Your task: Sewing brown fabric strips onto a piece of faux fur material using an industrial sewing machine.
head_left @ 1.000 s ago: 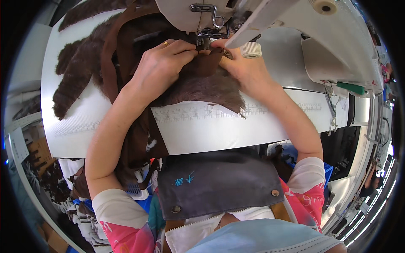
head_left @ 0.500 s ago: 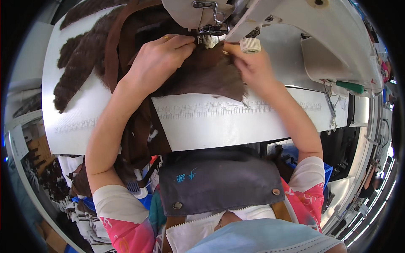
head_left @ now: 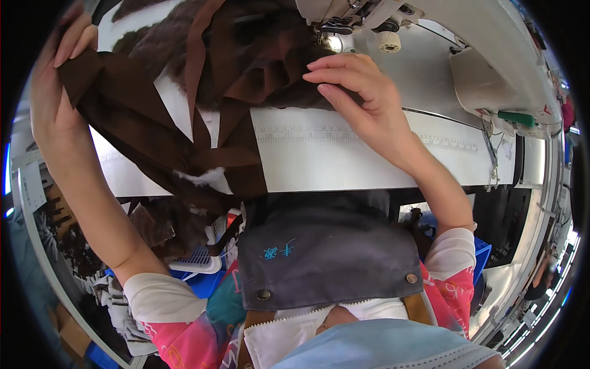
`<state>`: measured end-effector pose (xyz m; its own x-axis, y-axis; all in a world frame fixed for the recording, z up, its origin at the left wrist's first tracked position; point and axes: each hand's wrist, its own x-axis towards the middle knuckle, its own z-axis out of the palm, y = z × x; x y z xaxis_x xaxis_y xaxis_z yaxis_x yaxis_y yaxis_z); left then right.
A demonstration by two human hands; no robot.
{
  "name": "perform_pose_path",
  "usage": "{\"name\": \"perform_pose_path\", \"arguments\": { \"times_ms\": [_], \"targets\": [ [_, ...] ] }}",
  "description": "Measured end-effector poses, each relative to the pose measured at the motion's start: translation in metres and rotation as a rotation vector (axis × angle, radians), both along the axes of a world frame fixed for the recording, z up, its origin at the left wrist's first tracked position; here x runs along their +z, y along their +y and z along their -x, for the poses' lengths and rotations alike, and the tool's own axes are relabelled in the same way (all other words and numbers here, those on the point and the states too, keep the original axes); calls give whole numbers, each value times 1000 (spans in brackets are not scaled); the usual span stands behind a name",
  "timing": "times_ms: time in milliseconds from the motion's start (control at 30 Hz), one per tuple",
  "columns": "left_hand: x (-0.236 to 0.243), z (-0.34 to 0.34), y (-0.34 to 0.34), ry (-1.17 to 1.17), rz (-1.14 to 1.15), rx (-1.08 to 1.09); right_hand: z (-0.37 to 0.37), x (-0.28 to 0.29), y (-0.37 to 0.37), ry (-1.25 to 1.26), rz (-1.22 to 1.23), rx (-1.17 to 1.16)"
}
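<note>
My left hand (head_left: 56,92) is raised at the upper left, closed on a dark brown fabric strip (head_left: 129,129) that drapes across the table toward its front edge. My right hand (head_left: 369,104) hovers beside a brown fur-and-fabric piece (head_left: 270,74) below the presser foot (head_left: 329,34), its fingers curved and apart with nothing visible in them. More brown fur (head_left: 153,43) lies behind the fabric at the upper left. The white sewing machine (head_left: 491,74) stands above and right of my right hand, with a white knob (head_left: 389,40) near the foot.
The white table (head_left: 319,160) has a printed ruler along it. Scissors or a metal tool hang at the right (head_left: 491,154). Below are a blue bin (head_left: 482,252), a white basket (head_left: 200,261) and fur scraps (head_left: 153,230). Another person (head_left: 541,270) appears at the far right rim.
My left hand has moved from the presser foot out to the upper left, lifting the brown strip. My right hand's fingers have come into view, uncurled. The fabric has spread across the table.
</note>
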<state>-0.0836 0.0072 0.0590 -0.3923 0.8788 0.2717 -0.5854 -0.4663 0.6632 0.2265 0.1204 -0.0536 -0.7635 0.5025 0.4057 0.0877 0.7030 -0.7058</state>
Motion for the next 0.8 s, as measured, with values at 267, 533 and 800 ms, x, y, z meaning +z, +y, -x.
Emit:
{"name": "perform_pose_path", "arguments": {
  "times_ms": [267,533,800],
  "targets": [
    [-43,-13,-26,230,173,-160,90,1,4,-436,-810,-157],
    [-46,-43,-52,568,338,176,72,65,-59,489,-271,190],
    [-77,-134,-13,444,572,-235,1,20,-70,474,1119,-27]
  ]
}}
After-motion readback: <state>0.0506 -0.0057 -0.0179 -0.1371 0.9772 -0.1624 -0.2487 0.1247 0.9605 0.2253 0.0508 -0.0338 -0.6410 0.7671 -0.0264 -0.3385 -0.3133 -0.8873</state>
